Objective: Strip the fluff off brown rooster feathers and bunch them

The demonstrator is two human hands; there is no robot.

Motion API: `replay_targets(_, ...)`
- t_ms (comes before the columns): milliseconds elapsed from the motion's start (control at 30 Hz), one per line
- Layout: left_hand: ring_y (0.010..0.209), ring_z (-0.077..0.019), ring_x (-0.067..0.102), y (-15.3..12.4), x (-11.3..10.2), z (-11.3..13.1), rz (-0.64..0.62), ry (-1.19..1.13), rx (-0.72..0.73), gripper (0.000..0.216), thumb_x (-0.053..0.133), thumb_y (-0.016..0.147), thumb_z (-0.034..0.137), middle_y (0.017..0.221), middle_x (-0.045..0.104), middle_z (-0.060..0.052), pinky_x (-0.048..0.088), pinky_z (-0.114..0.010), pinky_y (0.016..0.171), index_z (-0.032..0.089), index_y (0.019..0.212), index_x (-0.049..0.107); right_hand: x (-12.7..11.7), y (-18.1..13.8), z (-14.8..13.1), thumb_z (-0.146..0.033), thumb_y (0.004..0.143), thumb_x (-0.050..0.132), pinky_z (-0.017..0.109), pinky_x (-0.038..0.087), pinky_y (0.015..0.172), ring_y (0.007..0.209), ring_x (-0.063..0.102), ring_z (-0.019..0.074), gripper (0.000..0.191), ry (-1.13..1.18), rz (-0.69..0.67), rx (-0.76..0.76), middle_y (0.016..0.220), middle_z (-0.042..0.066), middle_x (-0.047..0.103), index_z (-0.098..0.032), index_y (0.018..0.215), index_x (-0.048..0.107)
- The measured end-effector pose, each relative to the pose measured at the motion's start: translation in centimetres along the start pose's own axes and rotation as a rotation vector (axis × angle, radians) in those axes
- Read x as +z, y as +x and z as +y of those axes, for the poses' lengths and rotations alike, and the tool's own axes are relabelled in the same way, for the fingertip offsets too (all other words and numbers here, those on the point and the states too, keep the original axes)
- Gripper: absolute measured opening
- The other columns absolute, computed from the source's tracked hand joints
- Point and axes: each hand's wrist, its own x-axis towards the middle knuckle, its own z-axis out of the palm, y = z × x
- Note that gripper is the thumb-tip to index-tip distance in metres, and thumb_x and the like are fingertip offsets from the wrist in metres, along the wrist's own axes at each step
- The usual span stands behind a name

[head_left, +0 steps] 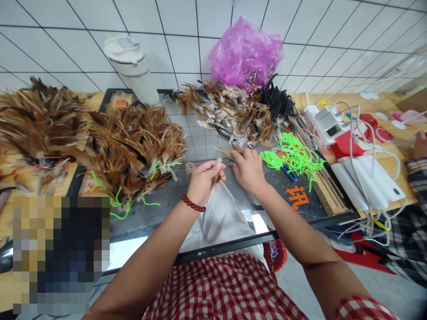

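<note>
My left hand [204, 178], with a beaded bracelet on its wrist, is closed in a pinch on a small bunch of feathers [215, 181]. Pale quill ends stick up above the fingertips, and the brown part hangs below. Just to the right, my right hand [248, 171] has its fingers curled on a brown feather [225, 153] whose tip points left. The two hands are close but apart, over the glass-topped table [160, 222]. Beyond them lies a loose heap of mixed feathers [230, 109], pale, brown and black. Bright green cords [293, 155] lie right of my right hand.
Brown feather bundles [133, 146] with green ties lie at left, another pile [40, 120] farther left. A white tumbler [133, 71] and a pink plastic bag [245, 53] stand behind. Chargers and cables [370, 178] crowd the right, near another person's plaid sleeve [416, 178].
</note>
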Motion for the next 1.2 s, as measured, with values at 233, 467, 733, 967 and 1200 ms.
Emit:
replay_targets(233,0.052,-0.0075,0.053,0.4,-0.3,0.4,0.109,-0.136,0.041,0.019,0.071,0.069,0.028,0.058,0.053,0.002,0.039,-0.019,0.048,0.013,0.071,0.061,-1.5,-1.0,0.2,-0.026,0.08,0.058,0.038,0.029,0.078,0.087,0.048,0.0236,0.009,0.019,-0.073,-0.073,0.088,0.007,0.061,-0.02,0.079,0.064)
replay_targets(467,0.051,-0.0073,0.052,0.7,-0.5,0.5,0.173,-0.191,0.056,0.019,0.07,0.072,0.029,0.057,0.051,0.002,0.038,-0.019,0.047,0.014,0.072,0.059,-2.3,-1.6,-0.2,-0.032,0.078,0.061,0.038,0.03,0.082,0.093,0.049,0.0253,0.027,0.073,-0.039,-0.097,0.099,0.007,0.062,-0.022,0.103,0.064)
replay_targets(733,0.051,-0.0072,0.053,0.6,-0.4,0.2,0.152,-0.177,0.063,0.021,0.072,0.07,0.03,0.058,0.052,0.002,0.038,-0.019,0.047,0.013,0.072,0.06,-1.8,-1.3,0.2,-0.028,0.084,0.057,0.032,0.038,0.072,0.074,0.053,0.017,0.013,0.442,-0.039,0.026,0.077,0.004,0.063,-0.018,0.078,0.065)
replay_targets(967,0.054,-0.0077,0.055,-0.1,0.1,0.4,0.079,-0.108,0.034,0.023,0.075,0.066,0.031,0.059,0.056,0.001,0.04,-0.018,0.049,0.012,0.07,0.063,-1.4,-0.7,0.0,-0.031,0.074,0.07,0.024,0.046,0.057,0.058,0.057,0.0104,0.017,1.218,0.07,0.312,0.066,-0.002,0.061,-0.018,0.076,0.059)
replay_targets(1200,0.058,-0.0114,0.061,-0.3,0.3,0.4,-0.002,-0.09,-0.173,0.021,0.075,0.067,0.028,0.066,0.064,-0.004,0.047,-0.022,0.055,0.01,0.072,0.064,-2.1,-1.9,-0.6,-0.013,0.081,0.059,0.034,0.053,0.084,0.095,0.065,0.0166,0.015,0.684,0.398,-0.228,0.102,0.005,0.069,-0.023,0.091,0.064)
